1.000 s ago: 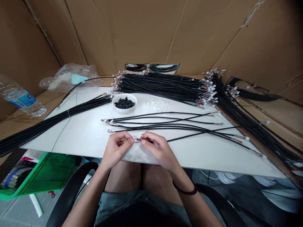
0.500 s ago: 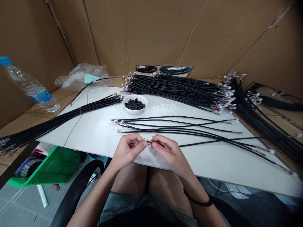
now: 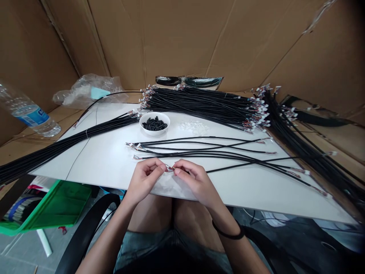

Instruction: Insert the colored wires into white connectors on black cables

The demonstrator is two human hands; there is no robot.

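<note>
Pinching fingers (image 3: 177, 171) obscuring tiny wire connector (image 3: 170, 169)

A small wire-harness workshop, makeshift and factory-like: walls of brown cardboard sheets (image 3: 171, 42) around a white tabletop (image 3: 256, 190), long bundles of black cables (image 3: 205, 104) tipped with tiny connectors, a white bowl (image 3: 154, 133) of short black pieces (image 3: 154, 123), a scatter of small clear parts (image 3: 194, 127), a plastic water bottle (image 3: 28, 112) close by, and a green container (image 3: 65, 201) on the grey tile floor (image 3: 17, 255) below
</note>
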